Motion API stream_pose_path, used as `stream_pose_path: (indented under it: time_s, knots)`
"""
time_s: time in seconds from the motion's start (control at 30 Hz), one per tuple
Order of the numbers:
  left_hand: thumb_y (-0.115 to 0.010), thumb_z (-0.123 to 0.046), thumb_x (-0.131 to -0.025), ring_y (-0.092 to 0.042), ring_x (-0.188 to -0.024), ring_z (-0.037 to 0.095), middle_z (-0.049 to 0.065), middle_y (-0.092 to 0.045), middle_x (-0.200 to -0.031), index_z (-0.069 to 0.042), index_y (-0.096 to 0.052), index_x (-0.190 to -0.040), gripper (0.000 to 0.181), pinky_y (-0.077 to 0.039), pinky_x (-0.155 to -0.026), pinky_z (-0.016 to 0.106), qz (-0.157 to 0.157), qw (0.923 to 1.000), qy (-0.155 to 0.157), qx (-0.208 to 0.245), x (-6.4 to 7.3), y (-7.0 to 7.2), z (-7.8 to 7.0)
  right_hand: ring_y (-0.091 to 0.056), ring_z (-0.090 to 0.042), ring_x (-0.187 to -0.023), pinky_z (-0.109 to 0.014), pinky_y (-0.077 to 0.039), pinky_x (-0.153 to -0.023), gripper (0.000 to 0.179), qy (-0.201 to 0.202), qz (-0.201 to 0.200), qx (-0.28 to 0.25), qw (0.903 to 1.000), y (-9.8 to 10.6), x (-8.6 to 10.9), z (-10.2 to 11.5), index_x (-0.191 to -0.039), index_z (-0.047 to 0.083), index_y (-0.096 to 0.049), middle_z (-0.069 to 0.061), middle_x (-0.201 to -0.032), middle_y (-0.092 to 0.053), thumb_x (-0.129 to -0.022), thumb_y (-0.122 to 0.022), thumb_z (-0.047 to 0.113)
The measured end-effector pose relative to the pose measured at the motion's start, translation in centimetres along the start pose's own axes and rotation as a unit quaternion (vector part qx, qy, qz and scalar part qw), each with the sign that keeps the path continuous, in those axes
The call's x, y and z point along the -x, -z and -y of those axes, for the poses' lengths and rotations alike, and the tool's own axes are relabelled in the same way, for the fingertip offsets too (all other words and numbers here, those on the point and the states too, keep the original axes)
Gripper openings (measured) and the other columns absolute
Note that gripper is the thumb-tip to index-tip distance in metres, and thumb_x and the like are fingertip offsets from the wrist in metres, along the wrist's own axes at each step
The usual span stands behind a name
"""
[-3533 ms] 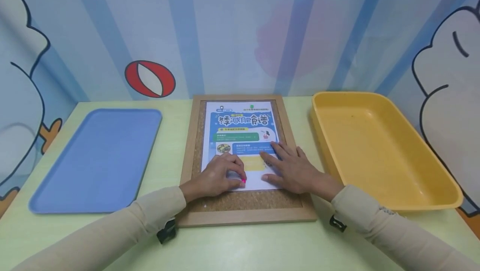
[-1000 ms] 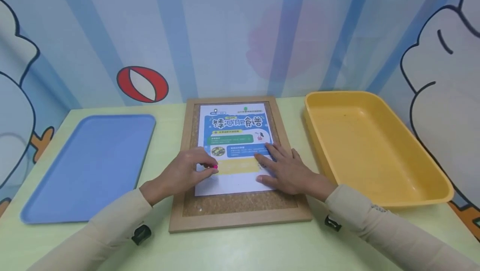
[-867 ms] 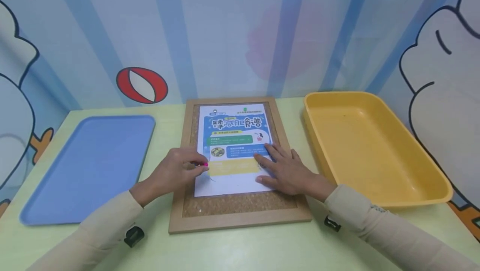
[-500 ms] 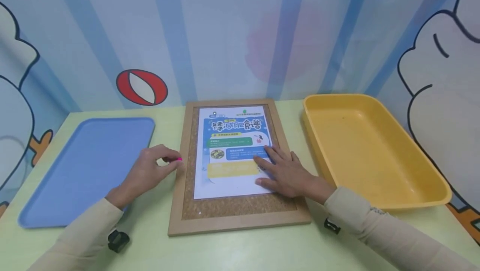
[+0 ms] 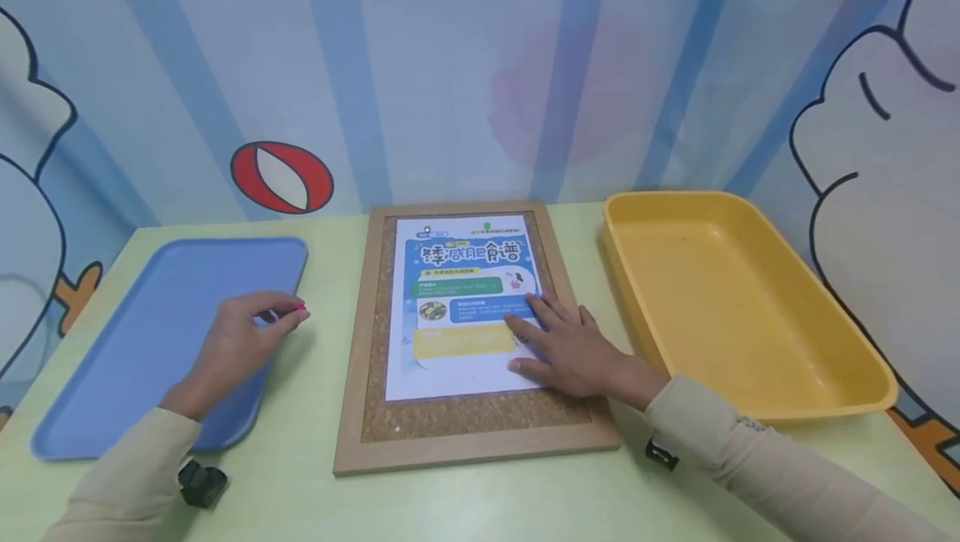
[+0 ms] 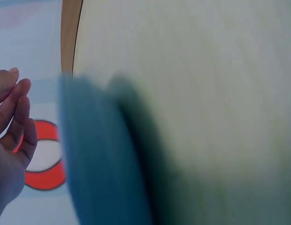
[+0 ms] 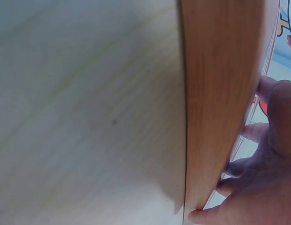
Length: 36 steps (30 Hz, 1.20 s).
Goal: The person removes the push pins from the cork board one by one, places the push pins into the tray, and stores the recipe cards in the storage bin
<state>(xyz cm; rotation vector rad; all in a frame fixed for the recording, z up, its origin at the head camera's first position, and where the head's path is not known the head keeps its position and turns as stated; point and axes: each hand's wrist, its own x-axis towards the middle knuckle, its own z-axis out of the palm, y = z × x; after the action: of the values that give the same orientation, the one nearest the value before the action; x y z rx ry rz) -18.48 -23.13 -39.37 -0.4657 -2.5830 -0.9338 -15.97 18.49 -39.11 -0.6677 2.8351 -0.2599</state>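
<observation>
My left hand (image 5: 238, 343) pinches a pink push pin (image 5: 302, 309) between thumb and forefinger, above the right side of the blue tray (image 5: 153, 342). In the left wrist view that hand (image 6: 13, 126) has its fingertips drawn together, with the pin hidden. My right hand (image 5: 573, 352) lies spread on a printed poster (image 5: 450, 379), keeping it flat on a wood-framed cork board (image 5: 465, 425). A green pin (image 5: 487, 226) sits at the poster's upper right, a small pale pin (image 5: 427, 229) at its upper left. Wood frame (image 7: 218, 93) shows beside the right fingers in the right wrist view.
To the right of the board stands a deep yellow bin (image 5: 750, 317). All of it rests on a pale green table (image 5: 450, 504) against a striped, cartoon-printed backdrop (image 5: 457, 67). A tiny white speck (image 5: 397, 429) shows on the cork at lower left.
My left hand has lifted the pink push pin off the poster's lower part and carried it left, past the frame to above the blue tray. The right hand keeps its place on the poster.
</observation>
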Motion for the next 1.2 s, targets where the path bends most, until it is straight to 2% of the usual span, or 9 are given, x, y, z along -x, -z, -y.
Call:
stream_pose_path:
  time_s: [0.17,0.43,0.6,0.9,1.0,1.2]
  knots:
    - [-0.075,-0.003,-0.085,-0.050,-0.074,-0.014,0.015,-0.076,-0.088,0.001,-0.076,-0.098,0.013,-0.045,-0.064,0.010,0.002,0.9999,0.016,-0.002,0.1,0.8,1.2,-0.006,-0.041,-0.155,-0.075,-0.013,-0.113,0.068,-0.004,0.002,0.001,1.0000,0.0,0.0,0.0,-0.157,0.024,-0.033,-0.016,-0.167,-0.015,-0.099,-0.048,0.057]
    - [-0.075,-0.009,-0.088,-0.048,-0.075,-0.017,0.018,-0.076,-0.093,0.001,-0.075,-0.101,0.016,-0.044,-0.064,0.008,0.010,0.9985,0.052,-0.010,0.2,2.2,2.7,-0.006,-0.041,-0.155,-0.075,-0.011,-0.114,0.068,0.000,-0.002,0.001,1.0000,-0.1,0.0,0.0,-0.157,0.024,-0.033,-0.017,-0.167,-0.015,-0.099,-0.047,0.057]
    - [-0.074,-0.010,-0.089,-0.046,-0.074,-0.019,0.019,-0.075,-0.093,0.001,-0.075,-0.101,0.016,-0.042,-0.064,0.007,0.009,0.9975,0.064,-0.028,0.1,2.9,3.6,-0.006,-0.042,-0.155,-0.069,-0.007,-0.118,0.068,0.011,-0.003,0.007,0.9999,-0.2,0.0,-0.2,-0.157,0.022,-0.032,-0.018,-0.167,-0.015,-0.100,-0.046,0.056]
    - [-0.074,-0.011,-0.089,-0.045,-0.072,-0.017,0.021,-0.075,-0.093,0.002,-0.074,-0.100,0.018,-0.042,-0.060,0.011,0.012,0.9957,0.076,-0.052,0.4,3.5,5.0,-0.006,-0.042,-0.155,-0.066,-0.010,-0.120,0.068,0.022,-0.006,0.021,0.9995,-0.2,0.0,-0.3,-0.157,0.021,-0.031,-0.019,-0.167,-0.014,-0.100,-0.044,0.056]
    - [-0.074,-0.013,-0.089,-0.049,-0.073,-0.009,0.021,-0.075,-0.093,0.003,-0.074,-0.100,0.019,-0.042,-0.061,0.012,0.016,0.9943,0.085,-0.063,0.5,3.8,5.4,-0.006,-0.042,-0.155,-0.066,-0.010,-0.120,0.069,0.021,-0.006,0.023,0.9995,-0.3,0.0,-0.3,-0.157,0.021,-0.031,-0.018,-0.167,-0.014,-0.100,-0.044,0.056]
    - [-0.073,-0.011,-0.090,-0.063,-0.080,0.025,0.024,-0.073,-0.094,0.006,-0.072,-0.101,0.021,-0.044,-0.057,0.017,0.028,0.9904,0.108,-0.080,0.8,4.2,6.2,-0.006,-0.042,-0.155,-0.065,-0.010,-0.120,0.069,0.021,-0.006,0.029,0.9993,-0.4,-0.1,-0.4,-0.158,0.021,-0.030,-0.018,-0.167,-0.015,-0.100,-0.043,0.057]
